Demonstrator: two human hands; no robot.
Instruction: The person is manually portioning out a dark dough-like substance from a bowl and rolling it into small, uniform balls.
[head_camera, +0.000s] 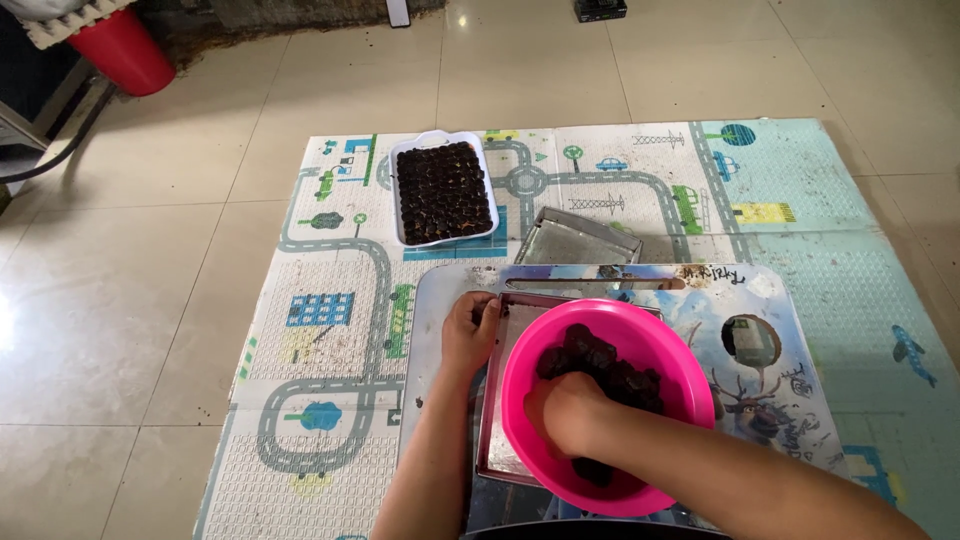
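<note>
Tiled floor (120, 300) carried a play mat (800, 200) printed with grey roads, blue buildings and green trees. On the mat sat a low illustrated board (770, 330) with cartoon animal art, serving as tabletop. A metal tray (490, 420) lay on it, mostly bare, so filling looked barely begun. Pink bowl (690, 370) rested over the tray, holding dark lumps (600, 355), plenty left. White rectangular dish (442, 190) farther up the mat was already packed with small dark pieces. Another empty metal tray (580, 240) lay beside it. Red bucket (125, 50) stood at top left. Right hand (565, 410) was curled into the lumps in the bowl, grasping some. Left hand (470, 330) gripped the tray's edge.
</note>
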